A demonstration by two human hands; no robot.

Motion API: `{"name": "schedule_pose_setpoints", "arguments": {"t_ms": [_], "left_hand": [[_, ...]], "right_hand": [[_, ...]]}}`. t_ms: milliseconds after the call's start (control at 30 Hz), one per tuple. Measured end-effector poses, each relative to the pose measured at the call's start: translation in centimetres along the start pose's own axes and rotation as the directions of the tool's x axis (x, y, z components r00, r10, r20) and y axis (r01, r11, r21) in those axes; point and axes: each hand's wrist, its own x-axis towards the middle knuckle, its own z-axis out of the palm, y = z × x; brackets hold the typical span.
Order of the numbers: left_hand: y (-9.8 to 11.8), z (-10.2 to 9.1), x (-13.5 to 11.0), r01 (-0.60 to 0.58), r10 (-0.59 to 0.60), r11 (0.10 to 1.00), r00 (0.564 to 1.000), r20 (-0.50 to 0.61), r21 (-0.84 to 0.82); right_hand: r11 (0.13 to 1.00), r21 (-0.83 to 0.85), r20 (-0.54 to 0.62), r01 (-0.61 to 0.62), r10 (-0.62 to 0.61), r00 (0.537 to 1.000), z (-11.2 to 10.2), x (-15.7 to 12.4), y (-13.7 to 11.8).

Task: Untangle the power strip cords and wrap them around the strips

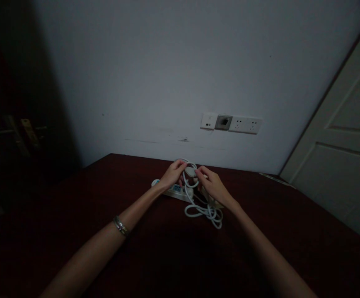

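Note:
Both my hands are stretched out over a dark red table (pixel 74 231), near its far edge. My left hand (pixel 172 175) and my right hand (pixel 211 185) pinch a white plug (pixel 191 171) between them, fingers closed on it. A white cable (pixel 203 210) loops from the plug and lies coiled on the table below my right hand. A white power strip (pixel 176 189) lies under my hands, partly hidden by them. A metal bracelet (pixel 121 226) sits on my left wrist.
A row of wall sockets (pixel 231 123) is set in the grey wall above the table's far edge. A white door (pixel 344 145) stands at the right. A dark door with a brass handle (pixel 27 132) is at the left. The room is dim.

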Motion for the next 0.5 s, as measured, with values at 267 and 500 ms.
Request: {"name": "schedule_pose_setpoints", "arguments": {"t_ms": [267, 500], "left_hand": [[0.9, -0.2, -0.3, 0.046, -0.040, 0.997, 0.993, 0.108, -0.056], [0.8, -1.5, -0.3, 0.112, -0.041, 0.974, 0.942, 0.332, -0.198]], "right_hand": [[0.979, 0.202, -0.123, -0.036, 0.062, 0.990, 0.2, 0.3, 1.4], [1.000, -0.006, -0.158, 0.008, -0.009, 0.987, -0.2, 0.3, 0.6]]}}
